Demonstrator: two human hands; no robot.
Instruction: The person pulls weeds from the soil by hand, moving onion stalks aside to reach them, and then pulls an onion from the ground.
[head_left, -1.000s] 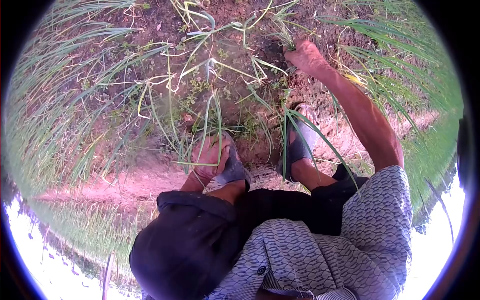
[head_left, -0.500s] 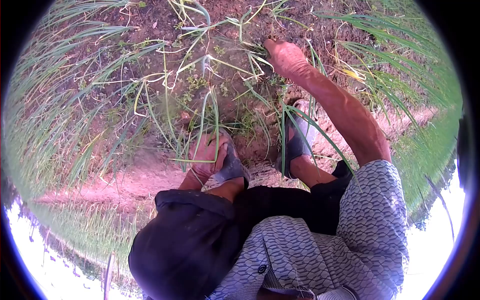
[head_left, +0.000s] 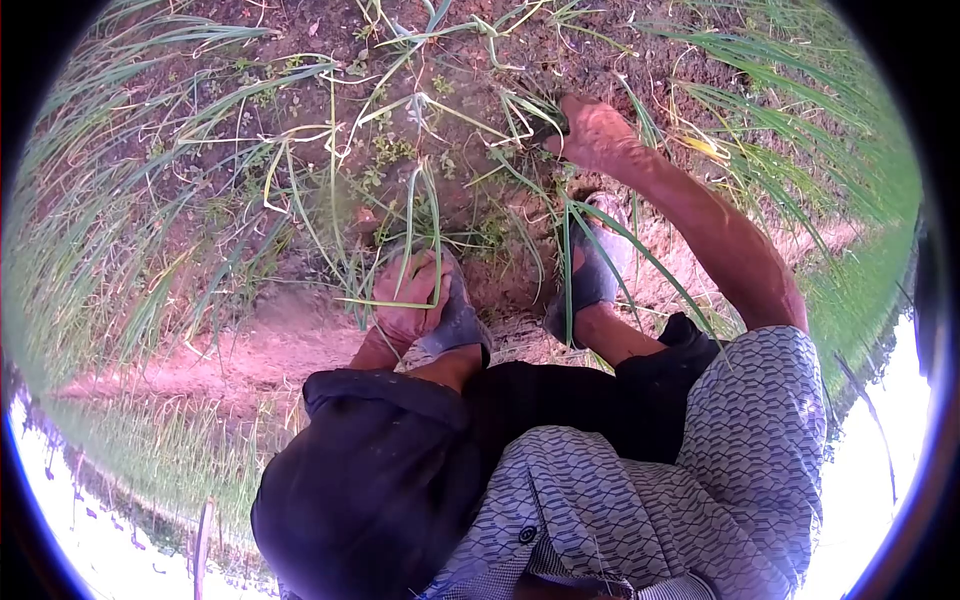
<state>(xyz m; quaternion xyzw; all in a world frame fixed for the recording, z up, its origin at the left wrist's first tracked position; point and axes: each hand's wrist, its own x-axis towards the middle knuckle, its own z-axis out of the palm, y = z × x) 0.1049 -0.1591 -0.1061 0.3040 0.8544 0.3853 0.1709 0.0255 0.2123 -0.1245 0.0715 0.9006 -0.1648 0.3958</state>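
So, brown soil [head_left: 480,215] all over, with long green leaves [head_left: 105,215] flopping in from both sides. Patterned shirt [head_left: 610,490] and dark trousers [head_left: 360,490] below, one dark shoe [head_left: 462,325] per foot. Left hand [head_left: 405,290] is right by the left shoe, a bent leaf across its back; can't tell how its fingers sit. Right hand [head_left: 595,132] is low over the soil beside a leafy clump [head_left: 520,115], fingers curled down, grip honestly too murky to call. Tiny weeds [head_left: 385,150] between.

Pretty chill outfit: patterned grey-and-white shirt [head_left: 750,410] with a dark round button [head_left: 527,535], baggy dark trousers [head_left: 370,480] with cuffed hems, plus greyish slip-on shoes [head_left: 600,265], kinda muddy.
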